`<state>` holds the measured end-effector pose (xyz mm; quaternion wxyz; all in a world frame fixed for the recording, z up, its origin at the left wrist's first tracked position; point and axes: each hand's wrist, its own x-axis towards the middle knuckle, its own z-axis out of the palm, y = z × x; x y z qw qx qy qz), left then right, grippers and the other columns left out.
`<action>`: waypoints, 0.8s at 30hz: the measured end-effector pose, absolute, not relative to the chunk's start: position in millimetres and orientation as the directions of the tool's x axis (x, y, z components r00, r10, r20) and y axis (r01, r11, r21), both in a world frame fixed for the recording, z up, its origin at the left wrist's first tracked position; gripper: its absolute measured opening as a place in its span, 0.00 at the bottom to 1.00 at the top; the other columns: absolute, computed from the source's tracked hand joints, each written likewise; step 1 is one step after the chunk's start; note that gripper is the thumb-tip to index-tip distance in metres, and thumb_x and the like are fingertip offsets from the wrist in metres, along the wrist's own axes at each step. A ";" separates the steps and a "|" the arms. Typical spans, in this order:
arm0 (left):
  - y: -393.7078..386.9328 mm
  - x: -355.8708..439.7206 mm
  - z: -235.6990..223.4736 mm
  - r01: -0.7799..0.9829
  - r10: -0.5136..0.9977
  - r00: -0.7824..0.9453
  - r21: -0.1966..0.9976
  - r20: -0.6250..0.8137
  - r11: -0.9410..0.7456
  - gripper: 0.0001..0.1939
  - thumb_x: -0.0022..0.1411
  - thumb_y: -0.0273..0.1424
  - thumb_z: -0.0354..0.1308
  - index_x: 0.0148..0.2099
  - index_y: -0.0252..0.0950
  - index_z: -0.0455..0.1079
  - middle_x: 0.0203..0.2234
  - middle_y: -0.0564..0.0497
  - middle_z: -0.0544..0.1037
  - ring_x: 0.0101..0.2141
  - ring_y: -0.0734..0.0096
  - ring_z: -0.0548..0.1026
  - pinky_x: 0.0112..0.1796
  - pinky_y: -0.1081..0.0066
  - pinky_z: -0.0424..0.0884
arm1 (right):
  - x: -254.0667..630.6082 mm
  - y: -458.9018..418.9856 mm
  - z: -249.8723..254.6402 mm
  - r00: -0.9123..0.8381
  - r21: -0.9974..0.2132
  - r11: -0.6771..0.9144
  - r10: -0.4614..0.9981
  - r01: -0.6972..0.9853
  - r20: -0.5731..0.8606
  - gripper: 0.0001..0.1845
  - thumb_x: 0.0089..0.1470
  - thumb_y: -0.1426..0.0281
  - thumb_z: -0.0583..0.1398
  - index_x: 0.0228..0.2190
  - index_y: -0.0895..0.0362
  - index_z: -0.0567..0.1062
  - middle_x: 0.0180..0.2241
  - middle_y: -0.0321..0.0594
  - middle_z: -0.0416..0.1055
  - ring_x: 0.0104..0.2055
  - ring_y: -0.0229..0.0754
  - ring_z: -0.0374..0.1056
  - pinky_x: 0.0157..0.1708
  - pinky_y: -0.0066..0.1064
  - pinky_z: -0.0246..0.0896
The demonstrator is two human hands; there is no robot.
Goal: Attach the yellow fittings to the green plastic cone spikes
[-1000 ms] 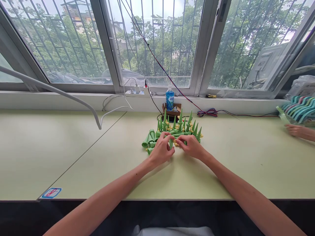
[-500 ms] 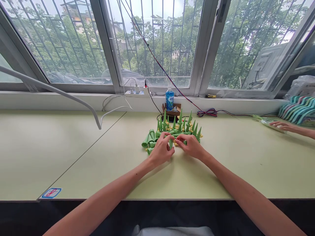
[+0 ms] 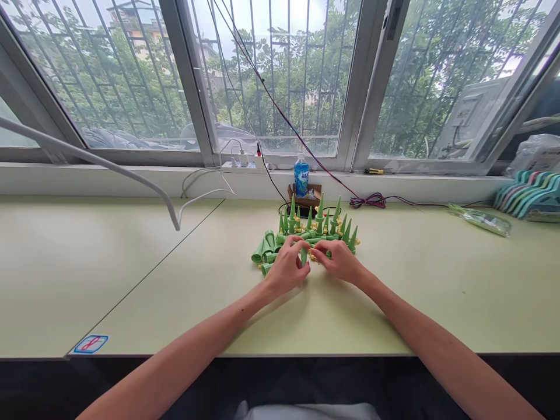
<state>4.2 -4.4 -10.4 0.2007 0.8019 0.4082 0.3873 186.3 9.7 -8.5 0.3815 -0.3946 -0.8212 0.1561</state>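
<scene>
My left hand (image 3: pixel 287 266) is closed around a green plastic watering spike (image 3: pixel 304 255), which points downward just above the table. Fingers pinched, my right hand (image 3: pixel 340 260) meets the spike's side at a small yellow valve (image 3: pixel 312 254); the fingertips partly hide it. Right behind both hands is a cluster of green watering spikes (image 3: pixel 321 214), several upright with yellow valves on them. To the left of the cluster lie loose green spikes (image 3: pixel 268 244) with their hollow ends showing.
A blue liquid bottle (image 3: pixel 301 176) stands in a small cardboard box (image 3: pixel 315 190) by the window. Coiled cable (image 3: pixel 368 200), a clear plastic packet (image 3: pixel 485 221) and pastel hangers (image 3: pixel 531 195) lie to the right. A white cable (image 3: pixel 144 179) arches over the left side.
Another person's hand, on the clear packet at the right before, has gone out of view. My hands and the spike between them have hardly moved.
</scene>
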 end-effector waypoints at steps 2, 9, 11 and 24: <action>-4.1 4.1 -10.7 0.500 0.809 0.368 0.635 0.459 -0.588 0.13 0.54 0.22 0.54 0.43 0.37 0.67 0.48 0.47 0.64 0.21 0.84 0.68 0.30 0.70 0.72 | 186.2 10.1 -8.7 -0.396 -0.544 0.642 0.765 0.540 0.509 0.16 0.61 0.66 0.54 0.24 0.57 0.72 0.22 0.36 0.72 0.23 0.37 0.64 0.27 0.28 0.57; -4.0 3.8 -11.7 0.493 0.803 0.364 0.634 0.472 -0.596 0.13 0.55 0.22 0.54 0.44 0.37 0.67 0.48 0.46 0.64 0.21 0.84 0.68 0.30 0.70 0.72 | 185.8 9.4 -6.9 -0.389 -0.545 0.642 0.764 0.539 0.515 0.11 0.60 0.67 0.55 0.29 0.56 0.74 0.23 0.36 0.74 0.25 0.37 0.67 0.30 0.28 0.58; -4.6 3.8 -11.2 0.493 0.805 0.362 0.636 0.470 -0.594 0.13 0.55 0.22 0.54 0.44 0.37 0.67 0.48 0.46 0.64 0.21 0.84 0.68 0.30 0.70 0.72 | 185.8 8.9 -6.5 -0.383 -0.549 0.637 0.768 0.541 0.514 0.08 0.58 0.68 0.57 0.30 0.56 0.73 0.24 0.35 0.74 0.26 0.37 0.68 0.30 0.28 0.59; -4.9 4.6 -10.2 0.492 0.808 0.363 0.641 0.464 -0.589 0.13 0.55 0.22 0.54 0.44 0.37 0.67 0.48 0.47 0.64 0.21 0.85 0.68 0.30 0.70 0.72 | 185.7 9.0 -7.1 -0.400 -0.552 0.646 0.762 0.528 0.509 0.08 0.58 0.69 0.56 0.28 0.57 0.72 0.23 0.35 0.73 0.25 0.36 0.67 0.30 0.28 0.59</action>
